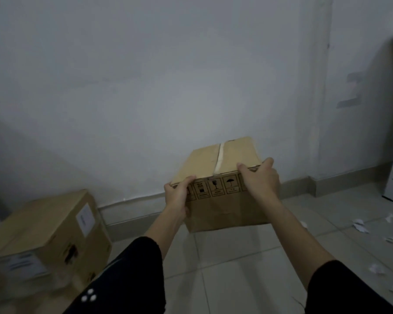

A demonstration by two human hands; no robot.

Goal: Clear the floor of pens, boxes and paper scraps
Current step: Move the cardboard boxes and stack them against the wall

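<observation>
Box [222,177] between left hand [177,196], right hand [259,177]

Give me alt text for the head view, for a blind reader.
The left hand and right hand grip a taped box at its near top edge, before a white wall. A second box sits on the floor at left; paper scraps lie at right.

I count two cardboard boxes: the taped box [222,159] at mid-frame and the labelled box [50,234] at lower left. Two hands grip the taped one, my left hand [177,197] and my right hand [260,179]. White paper scraps [360,225] dot the floor [236,257] along the right edge — roughly seven, too blurred to count exactly.
</observation>
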